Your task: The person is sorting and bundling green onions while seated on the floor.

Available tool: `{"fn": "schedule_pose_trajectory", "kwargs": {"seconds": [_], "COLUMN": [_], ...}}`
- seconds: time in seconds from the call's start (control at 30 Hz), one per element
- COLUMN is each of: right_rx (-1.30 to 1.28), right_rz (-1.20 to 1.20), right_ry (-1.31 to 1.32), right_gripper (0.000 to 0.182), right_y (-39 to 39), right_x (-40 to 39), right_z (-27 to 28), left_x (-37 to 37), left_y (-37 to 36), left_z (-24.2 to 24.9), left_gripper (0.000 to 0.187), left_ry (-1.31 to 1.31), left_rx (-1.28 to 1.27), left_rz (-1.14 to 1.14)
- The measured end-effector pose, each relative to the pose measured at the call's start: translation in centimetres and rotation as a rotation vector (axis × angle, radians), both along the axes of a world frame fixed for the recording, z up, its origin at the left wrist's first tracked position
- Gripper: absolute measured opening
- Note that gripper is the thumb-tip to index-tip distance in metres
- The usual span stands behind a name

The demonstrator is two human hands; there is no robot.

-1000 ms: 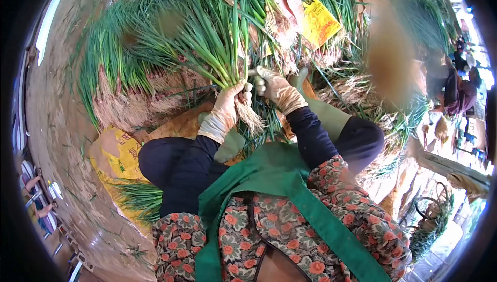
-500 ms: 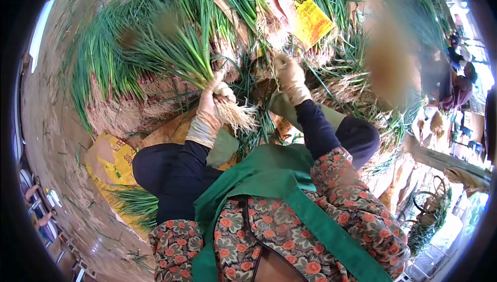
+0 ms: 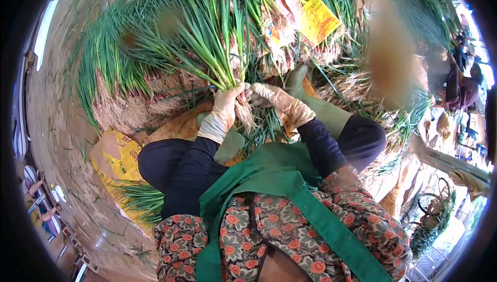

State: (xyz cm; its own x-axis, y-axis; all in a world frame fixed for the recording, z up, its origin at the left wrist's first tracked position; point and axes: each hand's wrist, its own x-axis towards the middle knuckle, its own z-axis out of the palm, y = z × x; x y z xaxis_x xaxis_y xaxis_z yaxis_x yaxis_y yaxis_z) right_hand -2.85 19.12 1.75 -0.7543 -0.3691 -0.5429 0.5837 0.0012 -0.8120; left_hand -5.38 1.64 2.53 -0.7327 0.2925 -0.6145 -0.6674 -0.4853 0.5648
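Note:
My gloved left hand (image 3: 224, 108) is closed around the lower stalks of a bunch of green onions (image 3: 222, 64). Its leaves fan up and away, and the pale roots (image 3: 245, 115) hang below my fist. My gloved right hand (image 3: 279, 101) reaches in from the right, its fingers closed at the base of the same bunch, against my left fingers. A stalk on the bunch's right side runs down between the two hands; the exact grip of the right fingertips is partly hidden.
Piled green onions (image 3: 111, 70) lie ahead and to the left, roots toward me. A yellow printed bag (image 3: 317, 18) lies among more bunches; another yellow sack (image 3: 115, 158) is by my left knee. Loose rooty stalks (image 3: 352, 88) lie at the right. A person (image 3: 463, 88) is at the far right.
My right hand has moved left and toward me, from the loose stalks ahead to the bunch in my left hand. The bunch has shifted slightly right and stands more upright.

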Motion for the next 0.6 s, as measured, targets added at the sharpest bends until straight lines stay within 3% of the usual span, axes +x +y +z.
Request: {"fn": "schedule_pose_trajectory", "kwargs": {"seconds": [0.03, 0.1, 0.17, 0.2, 0.23, 0.3, 0.33, 0.37, 0.43, 0.47, 0.5, 0.57, 0.6], "right_rx": [-0.038, 0.048, 0.527, 0.368, 0.099, 0.376, 0.257, 0.456, 1.288, 1.350, 0.974, 0.574, 0.760], "right_rz": [-0.105, -0.233, -0.193, -0.275, -0.359, -0.363, -0.470, -0.375, 0.323, 0.678, 1.129, 0.582, 0.365], "right_ry": [0.044, 0.100, 0.381, 0.255, 0.036, 0.303, 0.281, 0.385, 0.850, 1.065, 0.734, 0.145, 0.373], "right_gripper": [0.040, 0.034, 0.032, 0.027, 0.025, 0.022, 0.020, 0.015, 0.012, 0.009, 0.007, 0.009, 0.007], "right_y": [-0.9, -2.0, -3.4, -3.7, -4.1, -4.1, -4.9, -4.9, -2.0, -0.2, 0.9, 3.0, 3.9], "right_x": [-0.8, -2.8, -3.4, -3.7, -3.7, -3.8, -3.9, -3.2, -1.1, 0.7, 0.7, 4.0, 3.8], "right_z": [2.4, 1.2, 0.8, -1.1, 1.0, -5.1, -5.7, -6.2, -7.5, -10.1, -10.8, -8.8, -8.9], "left_x": [0.2, 0.4, 0.5, 0.5, 0.6, 0.7, 0.8, 0.9, 0.7, 0.4, 0.1, 0.1, 0.0], "left_y": [-0.1, 0.0, 0.1, -0.1, -0.1, 0.0, 0.0, 0.0, -0.2, -0.5, -0.7, -0.9, -1.1], "left_z": [-0.4, -1.0, -1.0, -1.5, -1.8, -2.1, -2.1, -2.1, -0.3, 0.1, 0.2, 0.1, -0.3], "left_gripper": [0.006, 0.006, 0.005, 0.005, 0.006, 0.010, 0.010, 0.010, 0.009, 0.010, 0.010, 0.014, 0.016], "left_ry": [0.018, 0.058, 0.024, 0.048, 0.072, 0.135, 0.145, 0.154, 0.188, 0.208, 0.227, 0.158, 0.030], "left_rx": [-0.006, -0.017, -0.064, -0.086, -0.105, -0.103, -0.106, -0.113, 0.023, 0.058, 0.096, 0.133, 0.237], "left_rz": [-0.027, -0.087, -0.065, -0.062, -0.059, 0.014, 0.033, 0.048, 0.092, 0.111, 0.142, 0.166, 0.147]}}
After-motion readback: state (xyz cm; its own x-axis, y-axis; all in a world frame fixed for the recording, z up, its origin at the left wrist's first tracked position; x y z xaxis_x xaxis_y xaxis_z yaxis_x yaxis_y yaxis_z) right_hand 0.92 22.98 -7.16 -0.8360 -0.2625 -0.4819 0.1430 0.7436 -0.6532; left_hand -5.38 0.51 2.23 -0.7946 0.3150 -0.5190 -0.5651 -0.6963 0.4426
